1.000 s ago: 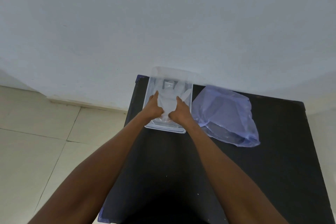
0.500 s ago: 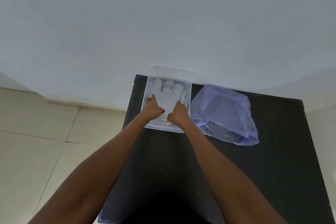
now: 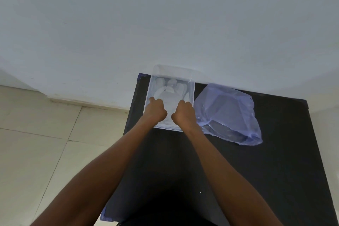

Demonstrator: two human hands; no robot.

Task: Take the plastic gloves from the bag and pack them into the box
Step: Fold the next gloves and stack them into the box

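A clear plastic box (image 3: 191,86) stands at the far left of the black table, against the wall. A see-through plastic glove (image 3: 171,95) lies flat inside it, fingers pointing toward the wall. My left hand (image 3: 156,109) and my right hand (image 3: 184,112) are both inside the box, fingers curled down on the glove's cuff end, a little apart from each other. Whether they pinch the glove or only press it I cannot tell. A crumpled bluish plastic bag (image 3: 227,113) lies just right of the box, touching it.
The black table (image 3: 256,180) has a blue edge at left and stands against a white wall (image 3: 165,24). Pale floor tiles (image 3: 45,143) lie to the left of the table.
The glove went from bunched between my hands to spread flat in the box with its fingers laid out. My hands moved apart toward the glove's sides.
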